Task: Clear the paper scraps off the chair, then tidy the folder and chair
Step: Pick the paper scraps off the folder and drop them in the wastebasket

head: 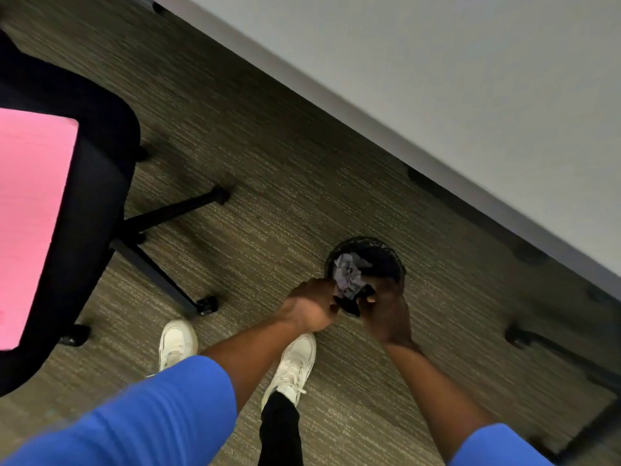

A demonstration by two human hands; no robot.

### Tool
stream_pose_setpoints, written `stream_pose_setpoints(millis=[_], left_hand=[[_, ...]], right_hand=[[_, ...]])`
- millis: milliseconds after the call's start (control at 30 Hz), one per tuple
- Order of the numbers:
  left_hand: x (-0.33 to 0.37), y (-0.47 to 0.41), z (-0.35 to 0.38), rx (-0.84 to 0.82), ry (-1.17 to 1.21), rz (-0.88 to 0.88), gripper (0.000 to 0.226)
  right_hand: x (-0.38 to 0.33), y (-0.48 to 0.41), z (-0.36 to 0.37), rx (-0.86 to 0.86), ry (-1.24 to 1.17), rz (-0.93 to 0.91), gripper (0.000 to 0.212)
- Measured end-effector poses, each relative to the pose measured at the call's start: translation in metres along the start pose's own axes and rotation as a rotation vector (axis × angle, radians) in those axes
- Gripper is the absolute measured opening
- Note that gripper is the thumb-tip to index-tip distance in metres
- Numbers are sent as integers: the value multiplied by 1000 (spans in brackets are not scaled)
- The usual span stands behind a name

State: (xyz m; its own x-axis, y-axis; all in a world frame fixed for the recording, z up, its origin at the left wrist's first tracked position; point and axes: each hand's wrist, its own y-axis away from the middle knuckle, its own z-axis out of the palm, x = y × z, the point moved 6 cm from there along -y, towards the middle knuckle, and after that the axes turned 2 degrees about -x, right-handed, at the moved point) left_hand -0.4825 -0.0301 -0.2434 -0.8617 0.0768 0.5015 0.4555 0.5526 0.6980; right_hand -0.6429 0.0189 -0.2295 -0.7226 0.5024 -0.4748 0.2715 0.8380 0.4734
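Observation:
A small black mesh bin (386,252) stands on the carpet under the table edge, with crumpled paper scraps (349,274) lying inside it. My left hand (311,306) and my right hand (386,311) are both at the bin's near rim, fingers curled by the scraps; whether they still grip paper I cannot tell. At the left stands the black office chair (90,183), and a pink folder (30,210) lies flat on its seat. No scraps show on the visible part of the seat.
A grey table (453,79) crosses the upper right, its dark legs (554,348) on the floor to the right of the bin. The chair's wheeled base (188,297) reaches toward my white shoes (292,361). Striped carpet (262,169) covers the floor.

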Motion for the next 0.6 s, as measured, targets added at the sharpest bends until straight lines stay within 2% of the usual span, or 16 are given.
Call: stream_pose_setpoints(millis=[233,433,600], left_hand=[[-41,64,-75,303,56,-93,22],[-110,126,-152,520,155,-155,14],[-166,178,-207,664,227,-185,14]], right_hand=[[-101,4,15,-49,-32,-91,39],[-203,4,29,-149,44,-167,51],[-293,4,42,-140,84,-279,46]])
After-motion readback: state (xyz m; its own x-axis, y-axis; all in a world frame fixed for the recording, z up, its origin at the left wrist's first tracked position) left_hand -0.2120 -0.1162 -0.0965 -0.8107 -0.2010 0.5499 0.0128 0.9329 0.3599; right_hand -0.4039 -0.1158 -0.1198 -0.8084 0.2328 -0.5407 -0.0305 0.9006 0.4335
